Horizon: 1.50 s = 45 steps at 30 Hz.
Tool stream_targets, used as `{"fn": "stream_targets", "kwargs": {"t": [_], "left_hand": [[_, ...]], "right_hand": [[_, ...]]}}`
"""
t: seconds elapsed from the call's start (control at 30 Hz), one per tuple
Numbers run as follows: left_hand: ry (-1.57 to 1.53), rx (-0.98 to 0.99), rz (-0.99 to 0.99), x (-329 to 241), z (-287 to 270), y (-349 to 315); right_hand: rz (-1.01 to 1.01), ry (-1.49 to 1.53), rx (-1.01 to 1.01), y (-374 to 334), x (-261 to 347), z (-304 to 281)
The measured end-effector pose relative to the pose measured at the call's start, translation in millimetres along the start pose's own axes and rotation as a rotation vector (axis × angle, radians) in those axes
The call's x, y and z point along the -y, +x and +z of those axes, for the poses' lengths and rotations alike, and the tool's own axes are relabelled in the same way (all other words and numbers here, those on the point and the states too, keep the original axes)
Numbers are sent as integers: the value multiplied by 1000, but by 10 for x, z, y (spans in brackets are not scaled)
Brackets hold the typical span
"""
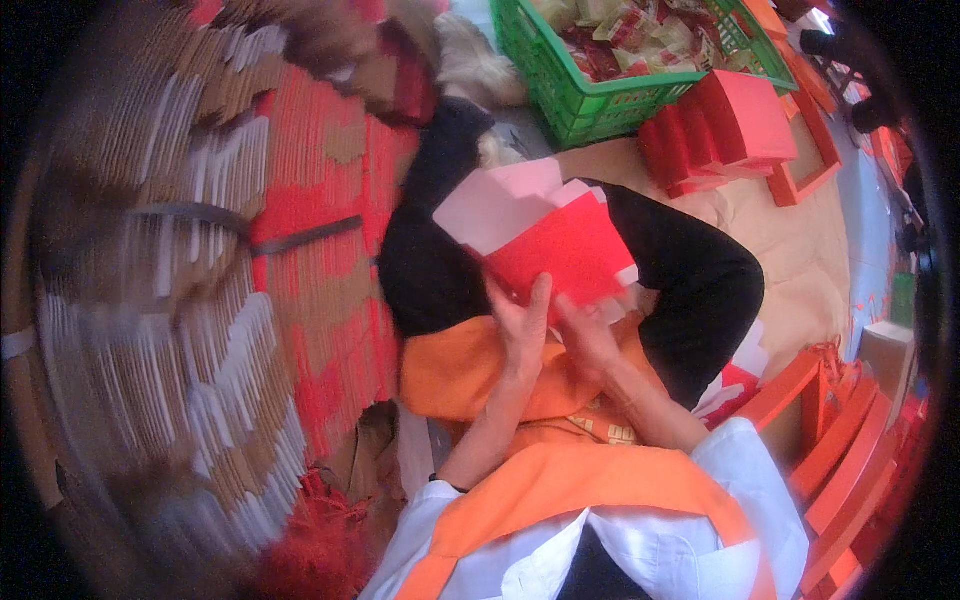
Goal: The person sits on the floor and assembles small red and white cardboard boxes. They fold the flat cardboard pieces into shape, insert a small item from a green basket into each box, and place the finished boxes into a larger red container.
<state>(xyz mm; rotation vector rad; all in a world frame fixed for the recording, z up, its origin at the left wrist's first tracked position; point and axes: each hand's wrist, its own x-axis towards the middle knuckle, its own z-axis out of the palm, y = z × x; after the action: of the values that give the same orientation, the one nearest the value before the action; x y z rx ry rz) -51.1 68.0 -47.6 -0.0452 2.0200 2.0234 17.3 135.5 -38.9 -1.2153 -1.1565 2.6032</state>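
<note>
Red card: The red card [560, 250] was over the lap, between the legs [690, 265], with pale flaps poking out past its far edge.
Left hand: The left hand [515, 325] had its fingers clamped on the card's near edge, thumb on top.
Right hand: The right hand [590, 345] had its fingers clamped near the same edge, more to the right.
Why two hands: Maybe to keep the floppy card steady.
Mat: The crate [600, 108] was by the far edge of the mat [800, 280], with red boxes [740, 120] just beside it, maybe for easy reach.
Stack: A strap [310, 235] crossed the stack [330, 300], maybe so it would not slide.
Hard to see: The fingertips under the card were hidden. The stack's left side was blurry. The view's top cut off the crate.
</note>
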Motion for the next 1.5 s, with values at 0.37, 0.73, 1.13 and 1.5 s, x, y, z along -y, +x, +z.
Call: {"fn": "stream_targets", "kwargs": {"t": [0.37,0.73,1.13,1.5], "left_hand": [[-117,139,-78,-678,-399,-90],[106,541,-220,-626,-726,-757],[293,660,337,-358,-823,-504],[161,812,259,-351,-913,-351]], "right_hand": [[188,-602,730,-814,701,-185],[-599,-875,380,-570,876,-190],[-406,-647,453,-496,490,-504],[-452,-109,253,-527,342,-267]]}}
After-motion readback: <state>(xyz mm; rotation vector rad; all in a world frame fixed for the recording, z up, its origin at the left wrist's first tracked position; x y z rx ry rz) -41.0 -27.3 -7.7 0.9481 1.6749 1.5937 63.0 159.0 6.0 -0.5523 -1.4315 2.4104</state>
